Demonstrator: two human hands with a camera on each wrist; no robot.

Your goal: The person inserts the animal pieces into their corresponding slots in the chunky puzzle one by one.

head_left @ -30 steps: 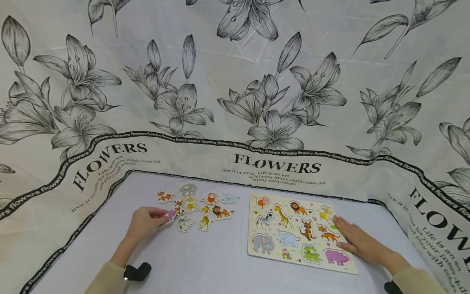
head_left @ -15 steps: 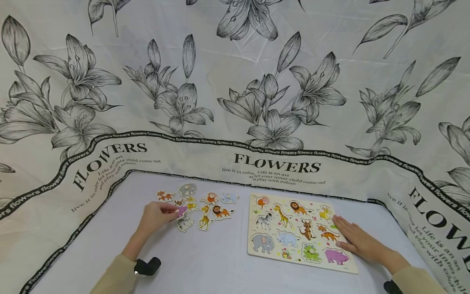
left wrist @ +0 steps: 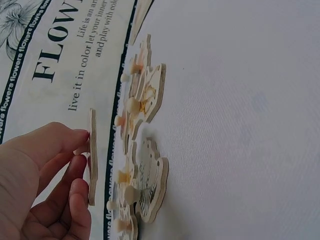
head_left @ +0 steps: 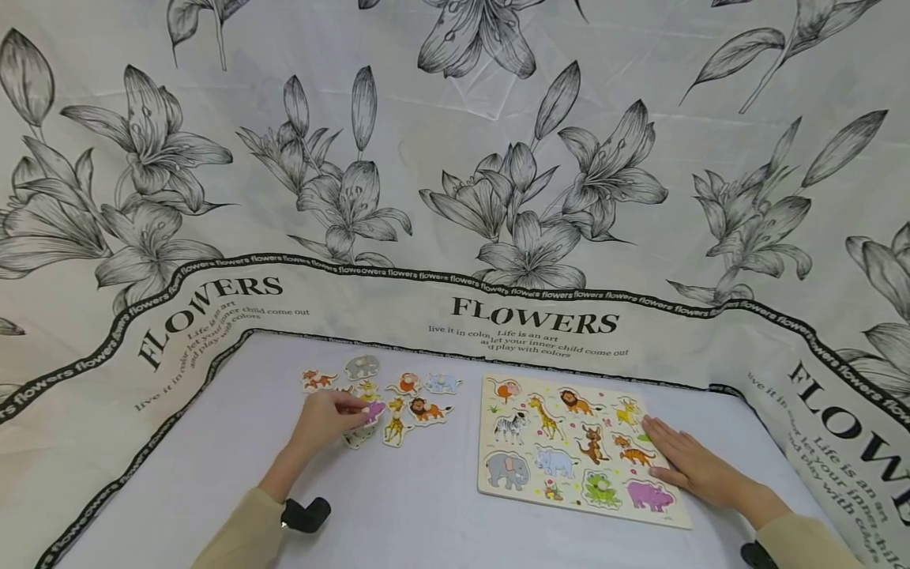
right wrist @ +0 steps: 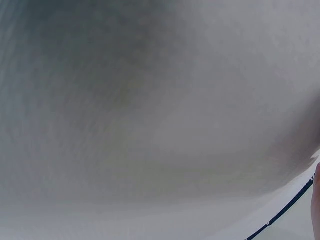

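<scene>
Head view forward, down — wrist views close — left, head share pieces.

The left grip partly hides the zebra piece.

Examiner: Displacement since the earlier views?
Inspector: Left hand and purple piece shifted rightward, from left of the zebra piece to near the giraffe piece.
Examiner: Consequence?
Inspector: Head view: zebra piece now largely obscured.

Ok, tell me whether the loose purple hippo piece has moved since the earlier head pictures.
Yes: pinched in the left hand, the purple hippo piece has moved rightward, closer to the animal puzzle board.
</scene>
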